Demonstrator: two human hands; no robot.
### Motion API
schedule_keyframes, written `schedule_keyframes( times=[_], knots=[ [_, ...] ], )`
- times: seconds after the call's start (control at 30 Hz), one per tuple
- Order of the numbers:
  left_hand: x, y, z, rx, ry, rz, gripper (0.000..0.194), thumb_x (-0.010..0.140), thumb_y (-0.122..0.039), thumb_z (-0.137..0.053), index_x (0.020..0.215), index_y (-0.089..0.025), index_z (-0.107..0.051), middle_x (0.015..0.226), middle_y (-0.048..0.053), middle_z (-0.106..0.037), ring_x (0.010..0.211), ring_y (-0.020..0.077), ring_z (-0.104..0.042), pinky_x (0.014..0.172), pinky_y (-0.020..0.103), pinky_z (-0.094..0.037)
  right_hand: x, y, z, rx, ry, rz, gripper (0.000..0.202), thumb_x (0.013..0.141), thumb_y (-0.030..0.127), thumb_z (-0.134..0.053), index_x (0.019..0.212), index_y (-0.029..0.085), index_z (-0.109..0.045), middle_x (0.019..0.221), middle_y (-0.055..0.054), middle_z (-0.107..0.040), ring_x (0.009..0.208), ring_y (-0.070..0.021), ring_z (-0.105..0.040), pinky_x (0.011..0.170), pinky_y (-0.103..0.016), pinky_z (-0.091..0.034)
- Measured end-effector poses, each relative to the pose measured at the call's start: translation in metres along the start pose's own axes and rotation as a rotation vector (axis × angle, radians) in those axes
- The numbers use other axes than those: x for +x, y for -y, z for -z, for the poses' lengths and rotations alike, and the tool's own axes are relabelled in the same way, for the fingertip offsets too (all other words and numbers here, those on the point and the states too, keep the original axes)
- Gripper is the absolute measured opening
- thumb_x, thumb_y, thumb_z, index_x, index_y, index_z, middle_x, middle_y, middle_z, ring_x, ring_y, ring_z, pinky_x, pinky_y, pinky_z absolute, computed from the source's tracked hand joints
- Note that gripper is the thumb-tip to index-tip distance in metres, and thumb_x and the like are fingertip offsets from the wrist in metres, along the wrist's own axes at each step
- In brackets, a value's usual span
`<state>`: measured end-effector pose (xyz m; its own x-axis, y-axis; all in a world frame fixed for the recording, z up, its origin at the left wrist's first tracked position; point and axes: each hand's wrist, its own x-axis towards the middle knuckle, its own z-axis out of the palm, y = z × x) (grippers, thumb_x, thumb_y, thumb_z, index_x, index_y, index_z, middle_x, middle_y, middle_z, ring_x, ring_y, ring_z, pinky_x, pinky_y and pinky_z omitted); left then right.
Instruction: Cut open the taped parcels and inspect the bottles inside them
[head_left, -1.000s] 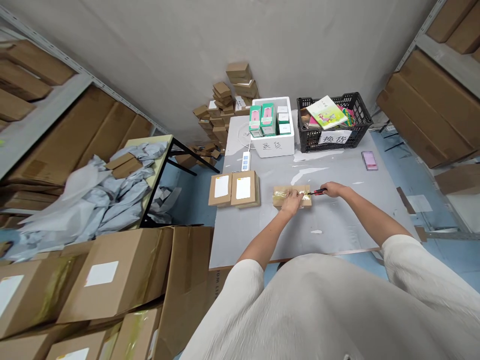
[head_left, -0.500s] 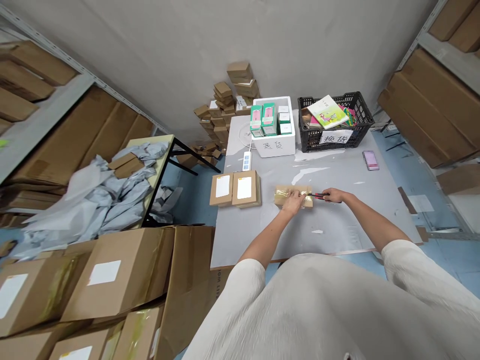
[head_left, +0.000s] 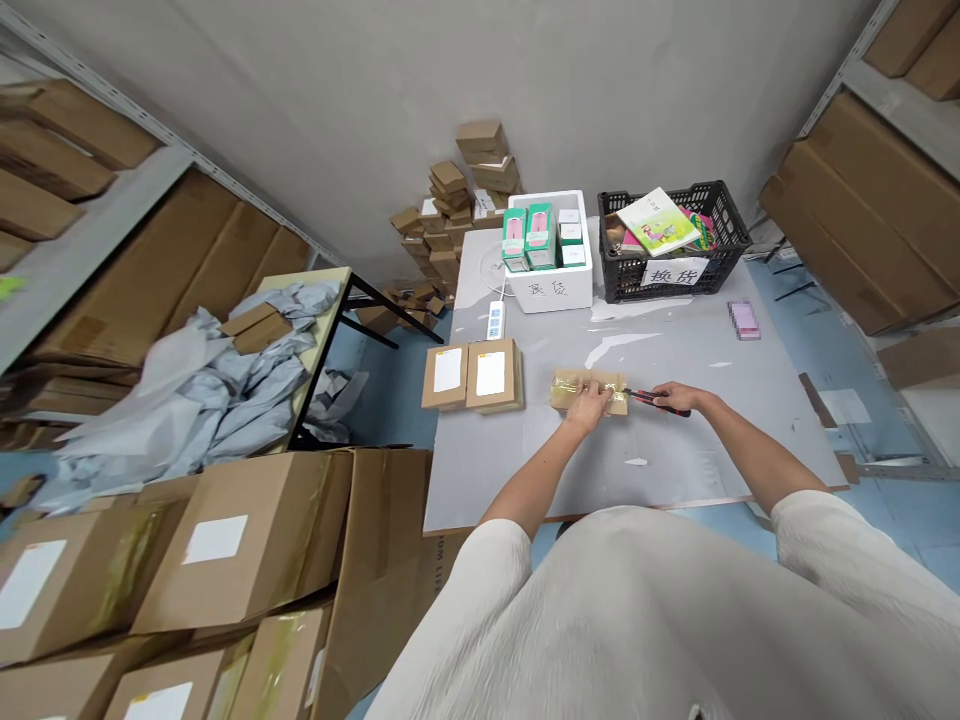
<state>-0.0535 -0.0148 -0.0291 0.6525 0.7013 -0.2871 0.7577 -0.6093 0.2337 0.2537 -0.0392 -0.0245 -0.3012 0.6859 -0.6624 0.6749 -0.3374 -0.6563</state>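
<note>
A small cardboard box (head_left: pixel 562 399) with shiny yellowish tape across its top lies on the grey table. My left hand (head_left: pixel 589 405) holds it down, its fingers bent over the taped top. Just to the right, my right hand (head_left: pixel 679 397) is closed around a slim red-and-black scissor-like tool (head_left: pixel 646 397). The tool's tip meets the box's right end, at the tape. Its exact kind is hard to make out at this size. Left of my hands, two cardboard boxes with white labels (head_left: pixel 490 373) sit side by side near the table's left edge.
At the table's back stand a white bin (head_left: pixel 555 291) of green-and-white boxes and a black crate (head_left: pixel 660 285) holding books. A power strip (head_left: pixel 496 320) and a phone (head_left: pixel 744 320) lie on the table. Large cartons (head_left: pixel 247 540) fill the lower left; grey bags (head_left: pixel 217 390) cover a side table.
The tool in my right hand has tilted, its handle end now lower and more of it showing below the fingers. My left hand stays on the box. The view has shifted slightly.
</note>
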Motion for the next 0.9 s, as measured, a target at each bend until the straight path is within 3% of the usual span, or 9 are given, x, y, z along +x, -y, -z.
schedule_keyframes(
  times=[0.43,0.63,0.8,0.9],
  knots=[
    [0.005,0.000,0.004,0.039,0.026,-0.014,0.068,0.096,-0.026,-0.074,0.159,-0.032,-0.046,0.143,0.013,-0.056,0.125,0.0310,-0.069,0.134,0.058,-0.019,-0.002,0.000,-0.025,0.161,-0.074,0.030,0.031,0.088,0.053,-0.071,0.100,0.024,-0.071,0.081,0.000,-0.073,0.075,-0.0189,-0.065,0.066,-0.027,-0.050],
    [0.003,0.000,0.007,0.047,0.055,-0.017,0.066,0.099,-0.023,-0.071,0.160,-0.029,-0.047,0.147,0.014,-0.054,0.126,0.0294,-0.070,0.135,0.053,-0.017,-0.005,0.009,-0.021,0.097,-0.072,0.040,0.034,0.089,0.055,-0.068,0.100,0.023,-0.072,0.080,-0.001,-0.074,0.073,-0.0189,-0.064,0.063,-0.027,-0.049],
    [0.005,0.002,0.008,0.009,0.029,-0.011,0.062,0.098,-0.021,-0.072,0.155,-0.029,-0.050,0.146,0.013,-0.054,0.128,0.0282,-0.068,0.135,0.051,-0.019,-0.016,-0.004,-0.023,0.068,-0.014,0.039,0.035,0.086,0.057,-0.071,0.092,0.022,-0.072,0.077,-0.001,-0.073,0.074,-0.0193,-0.064,0.067,-0.028,-0.049],
    [0.007,0.004,0.009,-0.009,0.032,-0.023,0.059,0.097,-0.020,-0.073,0.151,-0.028,-0.052,0.142,0.012,-0.055,0.131,0.0280,-0.065,0.134,0.050,-0.020,-0.024,-0.015,-0.024,0.103,-0.063,0.035,0.036,0.087,0.057,-0.071,0.090,0.022,-0.070,0.079,-0.002,-0.074,0.074,-0.0197,-0.065,0.067,-0.029,-0.049]
  ],
)
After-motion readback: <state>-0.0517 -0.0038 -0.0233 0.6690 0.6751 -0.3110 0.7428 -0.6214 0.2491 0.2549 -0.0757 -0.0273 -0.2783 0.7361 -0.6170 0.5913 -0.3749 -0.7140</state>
